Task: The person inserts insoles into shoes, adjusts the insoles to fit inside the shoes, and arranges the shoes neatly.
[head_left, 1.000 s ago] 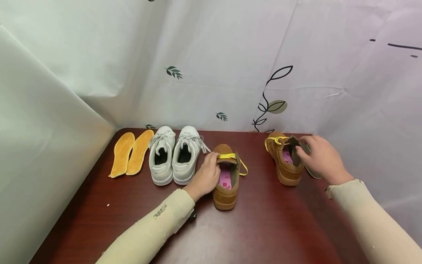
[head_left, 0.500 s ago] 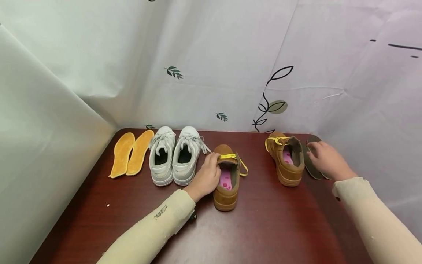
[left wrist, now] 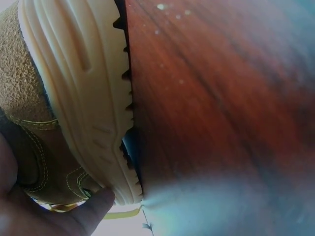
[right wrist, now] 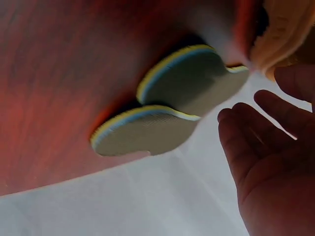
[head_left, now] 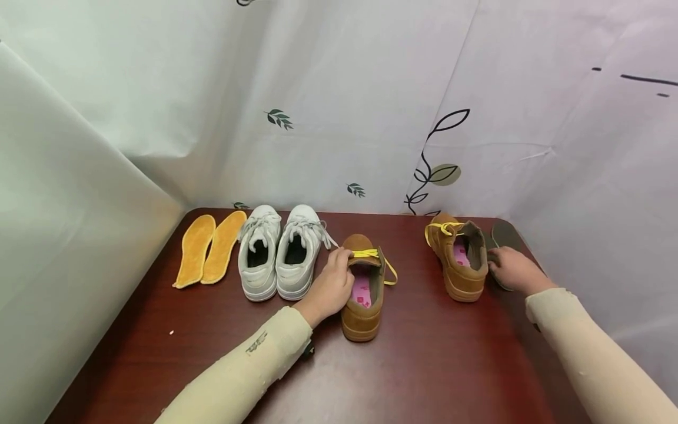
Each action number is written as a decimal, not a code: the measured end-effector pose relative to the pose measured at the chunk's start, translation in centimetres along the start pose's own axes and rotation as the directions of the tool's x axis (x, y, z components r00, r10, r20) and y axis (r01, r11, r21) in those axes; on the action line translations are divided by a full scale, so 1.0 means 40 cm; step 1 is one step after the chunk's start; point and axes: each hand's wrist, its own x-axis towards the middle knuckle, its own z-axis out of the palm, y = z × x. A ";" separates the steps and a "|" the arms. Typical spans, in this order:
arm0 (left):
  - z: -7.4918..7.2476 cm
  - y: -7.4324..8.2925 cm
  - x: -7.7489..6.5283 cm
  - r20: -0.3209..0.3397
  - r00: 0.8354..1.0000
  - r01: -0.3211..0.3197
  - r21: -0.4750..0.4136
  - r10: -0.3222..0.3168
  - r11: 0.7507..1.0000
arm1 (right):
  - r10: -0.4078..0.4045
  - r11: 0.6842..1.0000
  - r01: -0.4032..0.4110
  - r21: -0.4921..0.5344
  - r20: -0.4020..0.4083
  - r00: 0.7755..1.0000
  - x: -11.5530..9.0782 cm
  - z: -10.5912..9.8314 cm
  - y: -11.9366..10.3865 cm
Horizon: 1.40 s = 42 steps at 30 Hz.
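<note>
My left hand [head_left: 329, 288] grips the side of a brown shoe [head_left: 362, 323] in the middle of the table, fingers at its opening by the yellow laces. In the left wrist view a fingertip of that hand lies against the cream sole [left wrist: 81, 93]. A pink patterned insole [head_left: 362, 290] shows inside the shoe. My right hand [head_left: 515, 271] hovers beside the second brown shoe [head_left: 463, 280], over two grey insoles. Seen from the right wrist, its fingers are loosely extended, holding nothing, and the insoles [right wrist: 189, 81] have yellow and blue edges.
A pair of white sneakers [head_left: 259, 280] stands left of the middle shoe. Two fuzzy orange insoles [head_left: 195, 247] lie at the table's left back. White printed cloth [head_left: 344, 118] hangs behind the table and at both sides.
My right hand has left the right shoe's opening, gone right over the grey insoles, then come slightly back left beside the shoe. The left hand stays on its shoe.
</note>
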 end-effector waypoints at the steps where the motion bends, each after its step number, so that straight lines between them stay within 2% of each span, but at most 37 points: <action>1: 0.001 -0.001 -0.002 0.002 1.000 0.005 -0.001 -0.005 1.000 | 0.000 1.000 0.000 -0.003 0.005 1.000 0.001 0.006 0.001; 5: 0.004 -0.005 -0.006 -0.008 1.000 0.005 -0.002 -0.005 1.000 | 0.019 1.000 -0.019 0.014 0.005 1.000 0.003 0.025 0.012; 14: 0.004 -0.005 -0.006 -0.016 1.000 -0.013 0.001 0.013 1.000 | 0.005 1.000 -0.005 0.015 0.000 1.000 -0.011 0.061 0.030; 30: 0.004 -0.003 -0.004 -0.019 1.000 -0.004 0.002 0.004 1.000 | -0.007 1.000 0.007 0.010 -0.017 1.000 -0.033 0.059 0.025; 36: 0.006 -0.003 -0.005 -0.014 1.000 0.002 -0.006 -0.002 1.000 | 0.014 1.000 -0.015 -0.024 -0.035 0.999 -0.039 0.066 0.047; 42: 0.006 -0.004 -0.004 -0.010 1.000 0.007 -0.001 -0.007 1.000 | 0.072 0.997 -0.071 -0.021 0.008 0.997 -0.033 0.065 0.055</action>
